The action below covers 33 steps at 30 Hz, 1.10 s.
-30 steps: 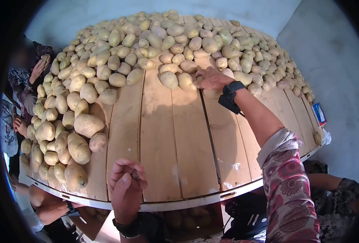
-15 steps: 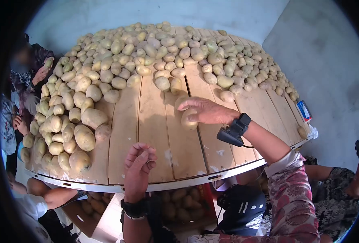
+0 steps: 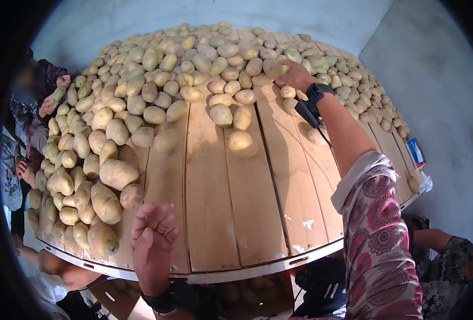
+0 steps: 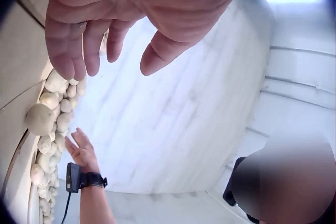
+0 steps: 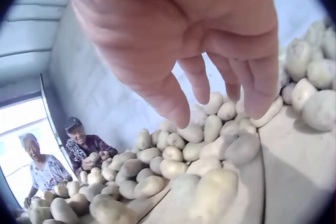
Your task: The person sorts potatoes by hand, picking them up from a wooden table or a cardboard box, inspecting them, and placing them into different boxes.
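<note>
Far over the table, my right hand [image 3: 298,76] reaches to the near edge of the potato pile [image 3: 204,58], its fingertips right at a potato [image 3: 273,68]. In the right wrist view its fingers [image 5: 178,103] hang apart above the potatoes, with nothing between them. One potato [image 3: 240,142] lies on the boards in front of the pile, near a slim potato [image 3: 242,118]. Further left, a blurred potato [image 3: 165,138] is on the wood. My left hand [image 3: 154,234] hovers palm up at the near edge, fingers loosely curled and holding nothing.
Wooden boards [image 3: 210,202] form the tabletop, with a white metal rim [image 3: 268,269]. Potatoes [image 3: 105,202] also heap along the left side. A blue box [image 3: 417,151] stands at the right edge. Other people sit around; one [image 3: 44,101] holds a potato at left.
My right hand came back over the boards above two potatoes, then reached out again to the pile. One potato stays there; a blurred one appears further left. My left hand stays near the edge.
</note>
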{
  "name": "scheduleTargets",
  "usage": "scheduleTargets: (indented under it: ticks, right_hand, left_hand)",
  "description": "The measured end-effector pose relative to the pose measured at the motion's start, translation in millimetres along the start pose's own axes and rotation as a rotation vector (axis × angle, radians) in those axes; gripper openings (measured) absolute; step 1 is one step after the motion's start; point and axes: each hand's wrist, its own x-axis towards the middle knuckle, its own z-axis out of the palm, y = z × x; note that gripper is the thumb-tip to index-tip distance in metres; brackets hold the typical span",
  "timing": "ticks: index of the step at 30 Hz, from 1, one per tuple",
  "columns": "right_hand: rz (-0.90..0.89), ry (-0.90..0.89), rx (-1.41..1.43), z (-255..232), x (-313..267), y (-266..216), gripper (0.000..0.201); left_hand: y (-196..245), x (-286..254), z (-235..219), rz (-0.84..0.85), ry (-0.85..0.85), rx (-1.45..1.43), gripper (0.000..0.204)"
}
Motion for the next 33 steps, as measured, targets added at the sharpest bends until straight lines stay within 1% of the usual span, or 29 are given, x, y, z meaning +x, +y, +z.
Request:
scheduleTargets:
  ticks: [1, 2, 3, 5, 7, 9, 10, 11, 13, 14, 15, 17, 18, 19, 20, 21, 22, 23, 24, 25, 26, 27, 29, 31, 32, 33]
  right_hand:
    - [-0.089, 0.075, -0.216, 5.2, 16.3, 7.1, 0.058]
    - [0.093, 0.162, -0.065, 17.6, 36.3, 14.6, 0.067]
    - [0.095, 0.166, -0.059, 23.0, 52.4, 26.6, 0.067]
    - [0.176, 0.181, -0.135, 36.1, 72.6, 30.7, 0.076]
    - [0.172, 0.141, -0.136, 46.7, 84.2, 32.7, 0.076]
    - [0.253, 0.153, -0.262, 55.4, 93.4, 26.5, 0.073]
    - [0.253, 0.139, -0.279, 54.4, 100.5, 27.5, 0.068]
    - [0.254, 0.133, -0.275, 60.9, 99.9, 28.4, 0.068]
    - [0.304, 0.23, -0.58, 73.1, 107.3, 23.7, 0.062]
    - [0.295, 0.371, -0.634, 80.6, 108.6, 25.2, 0.059]
    - [0.293, 0.365, -0.632, 76.4, 108.6, 32.9, 0.059]
    - [0.082, 0.199, -0.338, 58.3, 101.1, 41.1, 0.061]
    - [0.022, 0.209, -0.363, 58.9, 93.7, 40.8, 0.065]
    - [0.026, 0.014, -0.261, 41.1, 66.4, 7.7, 0.065]
    - [-0.161, -0.11, -0.142, 56.0, 64.9, 19.7, 0.064]
    - [-0.182, -0.025, -0.117, 62.3, 41.6, 6.0, 0.063]
    - [-0.223, -0.046, -0.008, 56.4, 26.9, 3.0, 0.064]
    - [-0.163, -0.12, -0.008, 46.8, 10.6, -11.2, 0.065]
    - [-0.132, -0.296, 0.191, 37.5, -4.2, -17.6, 0.064]
    - [-0.158, -0.443, 0.355, 36.4, -19.5, -24.3, 0.063]
    - [-0.143, -0.521, 0.521, 34.1, -36.5, -32.8, 0.062]
    - [-0.163, -0.576, 0.515, 30.7, -50.6, -45.2, 0.068]
    - [-0.241, -0.704, 0.611, 34.8, -63.4, -63.3, 0.068]
    - [-0.308, -0.785, 0.704, 45.7, -59.6, -68.6, 0.063]
    - [-0.213, -0.661, 0.613, 33.3, -53.2, -78.9, 0.057]
    - [-0.317, -0.475, 0.645, 43.9, -25.7, -64.7, 0.05]
  left_hand:
    - [1.6, 3.6, -2.1, 0.005, 0.004, 0.009, 0.05]
    - [1.8, 7.2, -4.2, 0.014, -0.002, 0.019, 0.051]
    - [0.4, 10.6, -5.0, 0.019, -0.009, 0.025, 0.053]
    - [-1.6, 15.9, -5.2, 0.015, 0.005, 0.058, 0.056]
    - [-2.1, 19.8, -6.9, -0.034, -0.021, 0.112, 0.058]
    - [-3.6, 20.4, -11.8, -0.04, -0.007, 0.127, 0.058]
    - [-1.4, 20.1, -14.6, -0.083, -0.008, 0.161, 0.058]
    - [0.1, 19.7, -16.4, -0.124, -0.01, 0.191, 0.058]
    - [0.6, 18.4, -13.9, -0.096, 0.005, 0.194, 0.058]
    - [0.7, 18.3, -12.9, -0.078, 0.009, 0.198, 0.057]
    - [1.3, 18.6, -13.4, -0.082, 0.013, 0.199, 0.057]
    - [0.9, 15.9, -13.5, -0.049, 0.037, 0.23, 0.054]
    - [-1.5, 15.6, -13.5, -0.051, 0.034, 0.215, 0.054]
    - [-3.3, 17.4, -14.1, -0.043, 0.045, 0.195, 0.054]
    - [-2.8, 17.1, -13.2, -0.036, 0.058, 0.181, 0.054]
    - [-2.4, 15.9, -10.1, -0.035, 0.049, 0.175, 0.054]
    - [-3.3, 16.3, -7.8, -0.035, 0.046, 0.189, 0.054]
    - [-4.0, 16.0, -6.8, -0.031, 0.053, 0.205, 0.054]
    - [-3.8, 13.9, -8.3, -0.033, 0.058, 0.203, 0.054]
    - [-3.9, 13.3, -11.0, -0.035, 0.056, 0.189, 0.053]
    - [-5.3, 13.4, -11.7, -0.035, 0.051, 0.173, 0.053]
    - [-7.7, 13.7, -9.4, -0.031, 0.053, 0.167, 0.053]
    - [-7.2, 13.8, -5.7, -0.049, 0.029, 0.171, 0.051]
    - [-5.8, 15.0, -7.5, -0.041, 0.026, 0.182, 0.052]
    - [-5.8, 14.0, -8.4, -0.04, 0.034, 0.193, 0.052]
    - [-3.9, 13.0, -9.5, -0.041, 0.038, 0.198, 0.052]
